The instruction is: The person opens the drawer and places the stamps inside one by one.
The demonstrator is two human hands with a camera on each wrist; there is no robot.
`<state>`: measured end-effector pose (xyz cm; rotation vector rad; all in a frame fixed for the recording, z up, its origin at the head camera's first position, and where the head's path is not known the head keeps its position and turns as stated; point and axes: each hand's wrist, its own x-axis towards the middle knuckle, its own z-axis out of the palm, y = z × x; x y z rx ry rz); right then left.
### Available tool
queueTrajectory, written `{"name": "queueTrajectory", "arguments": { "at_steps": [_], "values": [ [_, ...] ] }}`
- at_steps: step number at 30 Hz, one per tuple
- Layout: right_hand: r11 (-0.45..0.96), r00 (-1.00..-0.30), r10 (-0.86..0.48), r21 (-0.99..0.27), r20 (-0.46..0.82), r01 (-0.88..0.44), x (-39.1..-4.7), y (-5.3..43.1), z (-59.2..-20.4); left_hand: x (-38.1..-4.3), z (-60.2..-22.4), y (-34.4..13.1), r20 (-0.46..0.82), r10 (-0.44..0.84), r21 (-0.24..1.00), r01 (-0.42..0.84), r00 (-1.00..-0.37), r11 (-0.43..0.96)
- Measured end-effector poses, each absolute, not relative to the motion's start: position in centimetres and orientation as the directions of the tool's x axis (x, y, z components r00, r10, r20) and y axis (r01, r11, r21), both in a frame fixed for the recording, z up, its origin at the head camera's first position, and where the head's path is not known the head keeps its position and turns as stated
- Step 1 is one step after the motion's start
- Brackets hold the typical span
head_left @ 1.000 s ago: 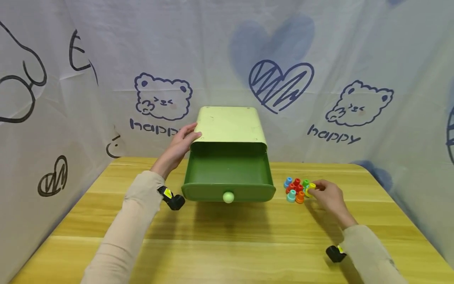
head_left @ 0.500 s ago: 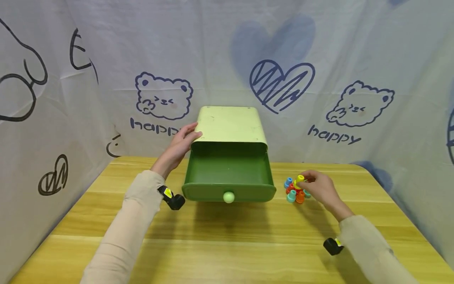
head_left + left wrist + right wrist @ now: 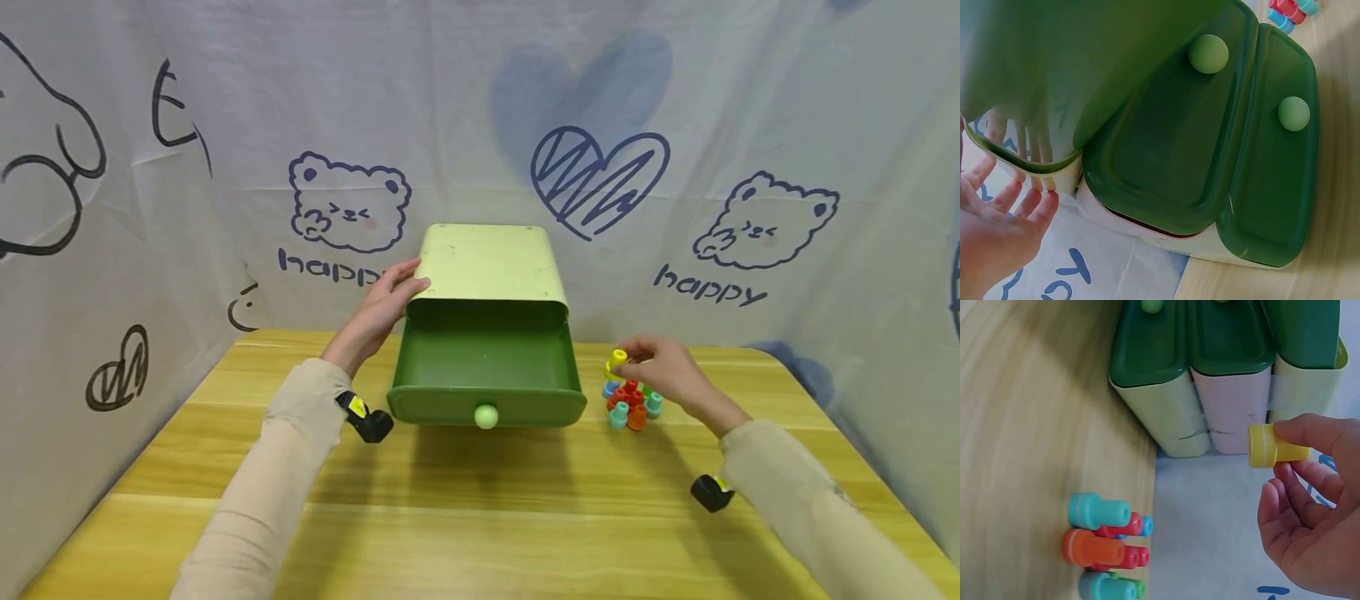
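My right hand (image 3: 670,375) pinches a yellow stepped plastic peg (image 3: 1264,447) between thumb and fingers, above and behind a cluster of similar pegs. In that cluster are teal pegs (image 3: 1099,511), an orange peg (image 3: 1092,548) and red, blue and green ones. A stacked drawer cabinet (image 3: 491,262) stands left of them, its top drawer (image 3: 486,407) pulled out with the green inside showing. My left hand (image 3: 378,312) rests against the cabinet's upper left side, fingers extended along it. Seen from the left wrist, the left fingertips (image 3: 1047,203) lie at the pale casing.
Below the pulled-out top drawer, the middle drawer (image 3: 1166,150) and bottom drawer (image 3: 1272,162) are closed, each with a round light-green knob. Everything stands on a wooden table (image 3: 480,533). A printed cloth (image 3: 480,108) hangs behind and at both sides.
My right hand has lifted the yellow peg from the cluster's right side, carrying it up and left over the other pegs toward the back. The left hand and cabinet stay put.
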<state>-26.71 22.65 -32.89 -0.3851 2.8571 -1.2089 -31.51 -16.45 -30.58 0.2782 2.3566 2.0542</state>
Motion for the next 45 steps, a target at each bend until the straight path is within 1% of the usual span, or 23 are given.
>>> {"name": "queueTrajectory", "arguments": {
  "at_steps": [7, 15, 20, 27, 33, 39, 45],
  "values": [
    [0.678, -0.967, -0.250, -0.706, 0.039, -0.204, -26.8, 22.2, -31.3, -31.3, -30.4, -16.1, 0.103, 0.139, 0.983, 0.121, -0.985, 0.135],
    [0.673, -0.959, -0.278, -0.703, 0.048, -0.230, -27.2, 21.4, -28.9, -31.6, -30.5, -16.2, 0.106, 0.134, 0.984, 0.123, -0.985, 0.131],
    [0.696, -0.956, -0.289, -0.673, 0.055, -0.249, -27.2, 20.9, -27.4, -31.6, -30.6, -16.3, 0.105, 0.139, 0.984, 0.123, -0.985, 0.128],
    [0.707, -0.938, -0.336, -0.635, 0.085, -0.310, -27.3, 20.0, -25.4, -31.5, -30.6, -16.4, 0.107, 0.140, 0.983, 0.125, -0.984, 0.131],
    [0.727, -0.926, -0.369, -0.595, 0.080, -0.341, -27.5, 18.7, -23.7, -31.5, -30.6, -16.5, 0.107, 0.141, 0.984, 0.125, -0.984, 0.125],
    [0.725, -0.893, -0.447, -0.564, 0.052, -0.396, -27.8, 17.1, -22.2, -31.4, -30.5, -16.5, 0.101, 0.139, 0.986, 0.118, -0.985, 0.121],
    [0.695, -0.862, -0.506, -0.580, 0.023, -0.424, -28.1, 15.1, -21.7, -31.2, -30.5, -16.5, 0.100, 0.145, 0.986, 0.118, -0.984, 0.117]
  ]
}}
